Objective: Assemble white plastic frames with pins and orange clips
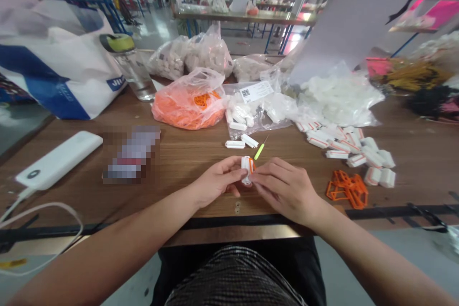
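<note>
Between my two hands, over the front of the table, is a small white plastic housing (245, 164) with an orange frame (251, 164) along its right side. My left hand (221, 177) grips the housing from the left, thumb across its face. The fingers of my right hand (281, 184) are pinched at the orange frame and the housing's right edge. Just beyond lie two loose white housings (235, 144) and a thin screwdriver (259, 151) with a yellow-green handle. To the right sits a pile of loose orange frames (347, 189).
White pieces with orange edges (337, 141) are heaped at the right. Behind stand a bag of orange parts (190, 105), a bag of white parts (247, 110) and a bottle (132, 69). A power bank (59, 160) with a cable and a blurred flat object (132, 153) lie left.
</note>
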Available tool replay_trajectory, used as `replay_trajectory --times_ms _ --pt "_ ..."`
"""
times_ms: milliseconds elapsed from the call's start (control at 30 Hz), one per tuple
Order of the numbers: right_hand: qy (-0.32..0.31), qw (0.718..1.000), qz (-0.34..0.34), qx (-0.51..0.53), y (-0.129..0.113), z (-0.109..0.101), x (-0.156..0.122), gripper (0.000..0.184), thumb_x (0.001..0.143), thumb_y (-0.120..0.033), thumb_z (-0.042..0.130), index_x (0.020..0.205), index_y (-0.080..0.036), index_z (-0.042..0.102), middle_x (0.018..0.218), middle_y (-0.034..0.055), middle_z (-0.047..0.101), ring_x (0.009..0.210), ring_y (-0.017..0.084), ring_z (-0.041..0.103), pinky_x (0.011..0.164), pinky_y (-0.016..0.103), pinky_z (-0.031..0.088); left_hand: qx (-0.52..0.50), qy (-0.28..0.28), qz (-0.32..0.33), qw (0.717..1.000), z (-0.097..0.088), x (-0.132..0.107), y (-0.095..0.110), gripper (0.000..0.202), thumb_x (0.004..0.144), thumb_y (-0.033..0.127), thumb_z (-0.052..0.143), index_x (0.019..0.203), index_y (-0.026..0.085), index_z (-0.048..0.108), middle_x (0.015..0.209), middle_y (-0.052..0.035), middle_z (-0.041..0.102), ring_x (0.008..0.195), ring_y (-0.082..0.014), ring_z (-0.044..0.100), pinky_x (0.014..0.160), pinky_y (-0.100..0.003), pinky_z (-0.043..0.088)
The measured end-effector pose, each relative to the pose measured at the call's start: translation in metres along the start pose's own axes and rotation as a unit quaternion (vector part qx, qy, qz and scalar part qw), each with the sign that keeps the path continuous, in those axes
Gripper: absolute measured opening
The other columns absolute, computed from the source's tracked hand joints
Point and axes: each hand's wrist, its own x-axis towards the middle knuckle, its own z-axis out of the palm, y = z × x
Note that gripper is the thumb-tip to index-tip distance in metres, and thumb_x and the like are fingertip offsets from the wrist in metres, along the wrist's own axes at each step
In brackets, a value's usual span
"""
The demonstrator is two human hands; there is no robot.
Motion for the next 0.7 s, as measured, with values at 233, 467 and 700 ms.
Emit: replay_trajectory --times_ms 233,467,700 --pt "-0.017 1.000 -0.005 0.007 -0.004 0.000 0.005 0.023 0.085 -0.009 0.053 0.098 -0.020 0.069 0.089 0.0048 0.072 0.078 0.018 0.060 0.065 0.032 0.054 0.001 -0.008 0.002 1.000 -0.002 0.001 -0.002 0.037 0.079 0.034 0.071 0.112 0.020 0.061 0.101 -0.0040 0.060 0.080 -0.0133 0.058 0.055 -0.020 0.049" --pt "0.042 0.981 0.122 0.145 -0.005 0.008 0.005 0.024 0.089 -0.012 0.053 0.106 -0.023 0.064 0.081 0.0021 0.069 0.073 0.016 0.062 0.070 0.035 0.053 0.005 -0.011 0.000 1.000 -0.004 0.001 -0.006 0.038 0.081 0.032 0.070 0.116 0.019 0.059 0.102 -0.0060 0.062 0.084 -0.0149 0.061 0.055 -0.020 0.050" --pt "0.075 0.958 0.212 0.176 -0.003 0.019 0.008 0.018 0.081 -0.018 0.063 0.097 -0.025 0.062 0.072 -0.0029 0.063 0.069 0.015 0.063 0.070 0.034 0.052 0.039 0.006 0.007 0.999 -0.004 0.001 -0.007 0.038 0.080 0.032 0.070 0.114 0.020 0.059 0.099 -0.0058 0.063 0.081 -0.0152 0.059 0.056 -0.022 0.049"
